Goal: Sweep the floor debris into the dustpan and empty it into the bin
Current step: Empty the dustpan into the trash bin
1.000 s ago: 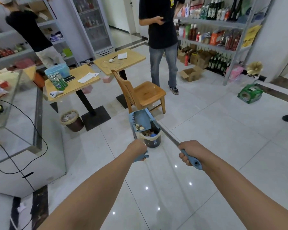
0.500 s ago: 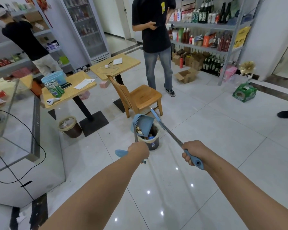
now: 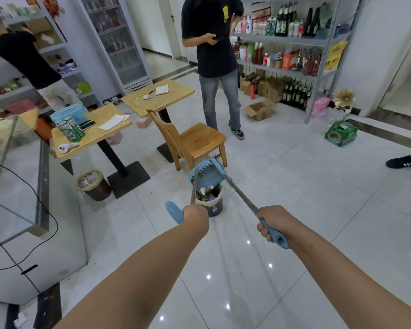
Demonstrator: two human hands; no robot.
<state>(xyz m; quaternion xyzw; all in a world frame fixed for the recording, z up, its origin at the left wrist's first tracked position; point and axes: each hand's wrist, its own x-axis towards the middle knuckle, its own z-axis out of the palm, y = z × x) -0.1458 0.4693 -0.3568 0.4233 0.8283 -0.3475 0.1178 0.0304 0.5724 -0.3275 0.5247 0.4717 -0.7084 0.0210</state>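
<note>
A blue dustpan (image 3: 205, 173) is tipped up over a small dark bin (image 3: 212, 202) lined with a light bag, and debris lies in the bin's mouth. My left hand (image 3: 196, 213) grips the dustpan's long metal handle near its blue end. My right hand (image 3: 274, 222) holds the blue grip of the broom (image 3: 241, 198), whose metal shaft runs up to the bin's right rim beside the dustpan. Fine dark specks (image 3: 237, 264) lie on the tiles between my arms.
A wooden chair (image 3: 190, 141) stands just behind the bin, with two wooden tables (image 3: 93, 136) to its left. A second brown bin (image 3: 94, 185) sits by a table base. A person in jeans (image 3: 220, 74) stands behind the chair. A glass counter (image 3: 22, 186) is at left, shelves at right.
The dustpan has tilted further up over the bin and its debris has dropped in. The broom head has lifted to the bin's right rim. My view has shifted slightly.
</note>
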